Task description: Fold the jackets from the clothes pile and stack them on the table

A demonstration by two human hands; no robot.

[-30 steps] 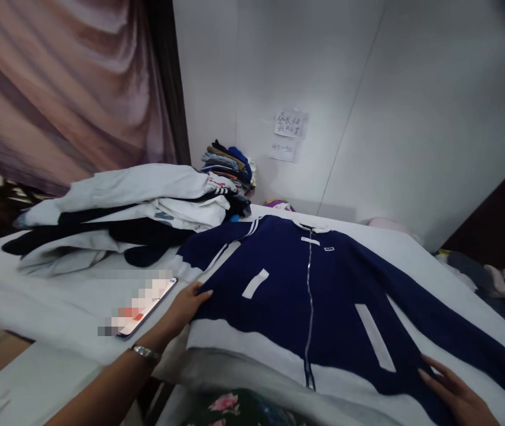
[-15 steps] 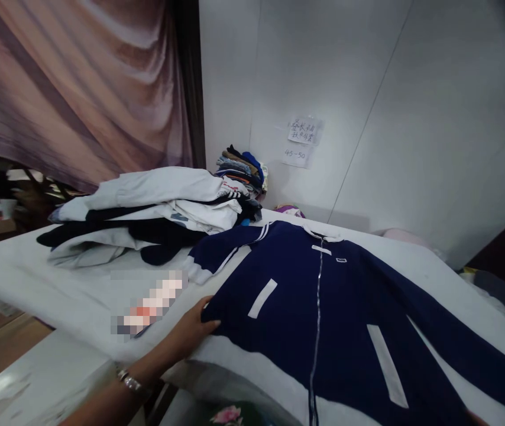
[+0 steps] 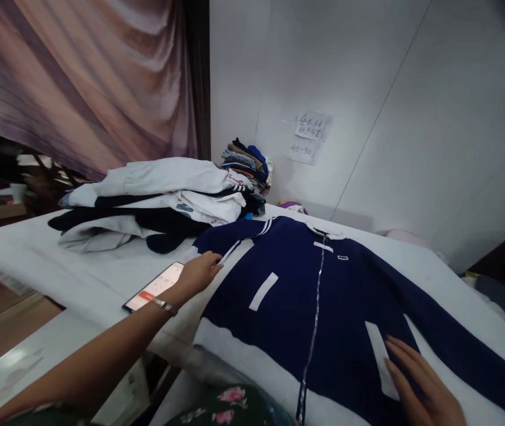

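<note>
A navy zip-up jacket (image 3: 290, 296) with white collar, pocket strips and hem lies spread front up on the white table. My left hand (image 3: 199, 275) is at its sleeve on the left side, fingers curled together on the white-striped edge. My right hand (image 3: 425, 384) rests on the jacket's lower right front, beside the white pocket strip, with its fingers stretched out. Partly behind my left wrist lies a phone (image 3: 148, 293) with a lit screen. The cuff of the left-side sleeve is partly hidden behind my left hand.
A loose heap of white, grey and black clothes (image 3: 159, 177) lies at the table's back left. Behind it stands a folded stack of clothes (image 3: 246, 163). Handwritten paper signs (image 3: 309, 125) hang on the wall. The white table (image 3: 97, 278) has its front edge near me.
My left hand has moved from the jacket's lower left side up to the sleeve. My right hand has come into view onto the jacket front. The view has shifted slightly.
</note>
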